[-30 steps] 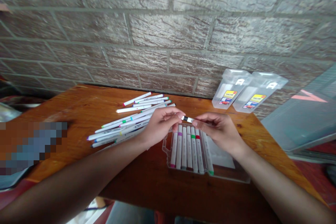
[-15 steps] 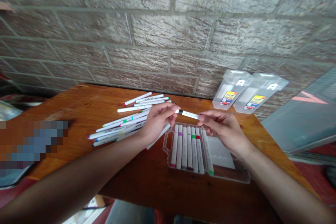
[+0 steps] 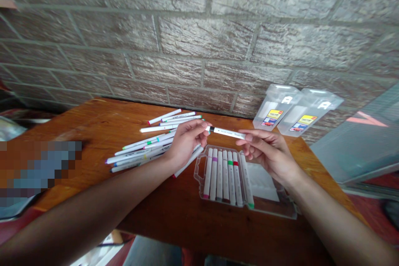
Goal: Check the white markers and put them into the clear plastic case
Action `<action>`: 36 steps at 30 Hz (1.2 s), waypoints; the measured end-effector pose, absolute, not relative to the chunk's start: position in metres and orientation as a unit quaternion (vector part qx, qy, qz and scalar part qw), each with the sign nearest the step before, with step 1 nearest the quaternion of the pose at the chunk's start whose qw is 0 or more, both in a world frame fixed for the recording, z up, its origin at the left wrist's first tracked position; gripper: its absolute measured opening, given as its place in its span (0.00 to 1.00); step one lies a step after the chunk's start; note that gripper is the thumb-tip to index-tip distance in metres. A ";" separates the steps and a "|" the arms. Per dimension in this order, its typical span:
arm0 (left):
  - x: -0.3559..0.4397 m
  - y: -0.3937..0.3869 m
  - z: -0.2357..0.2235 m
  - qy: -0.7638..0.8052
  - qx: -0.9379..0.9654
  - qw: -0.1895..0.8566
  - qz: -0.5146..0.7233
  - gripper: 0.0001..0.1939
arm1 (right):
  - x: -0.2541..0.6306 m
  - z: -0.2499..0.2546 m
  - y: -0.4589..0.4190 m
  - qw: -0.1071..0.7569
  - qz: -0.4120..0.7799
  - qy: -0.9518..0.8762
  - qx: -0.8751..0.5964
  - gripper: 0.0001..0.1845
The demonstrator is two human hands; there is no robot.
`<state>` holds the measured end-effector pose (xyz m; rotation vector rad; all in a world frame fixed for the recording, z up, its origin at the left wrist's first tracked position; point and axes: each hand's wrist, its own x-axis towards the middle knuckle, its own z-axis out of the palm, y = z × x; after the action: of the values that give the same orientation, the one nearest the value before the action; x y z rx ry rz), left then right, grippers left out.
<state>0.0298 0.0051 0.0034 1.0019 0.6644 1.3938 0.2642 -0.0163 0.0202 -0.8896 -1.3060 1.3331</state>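
A white marker (image 3: 229, 133) with a black band is held level between my two hands. My left hand (image 3: 189, 139) pinches its banded end, and the fingers of my right hand (image 3: 264, 147) are closed on the opposite end. Below them lies a clear plastic case (image 3: 199, 174), opened flat. Several white markers (image 3: 225, 178) stand side by side in its left half, with one more along the hinge. A white sheet (image 3: 262, 183) lies in the right half. Loose markers (image 3: 143, 153) are piled left of my left hand, partly hidden by it.
Two clear plastic containers (image 3: 288, 110) with yellow labels stand at the back right of the wooden table (image 3: 77, 124). A brick wall (image 3: 181, 66) rises behind the table. A blurred-out dark object (image 3: 34, 183) is at the left edge.
My right hand has moved slightly right and down along the marker, so more of its white barrel shows. My left hand keeps its pinch at the black-banded end.
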 end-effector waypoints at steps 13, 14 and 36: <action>0.030 0.006 0.003 0.287 0.436 0.602 0.605 0.09 | 0.267 0.020 -0.018 0.513 0.570 -0.548 -0.334 0.13; 0.030 0.005 0.003 0.288 0.435 0.602 0.605 0.09 | 0.267 0.021 -0.018 0.513 0.569 -0.547 -0.337 0.13; 0.032 0.000 0.005 0.301 0.491 0.579 0.577 0.12 | 0.264 0.015 -0.015 0.512 0.441 -0.628 -0.387 0.12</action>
<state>0.0325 0.0002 0.0049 1.1478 0.7047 1.3484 0.2643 -0.0146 0.0148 -0.9309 -1.5101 1.0613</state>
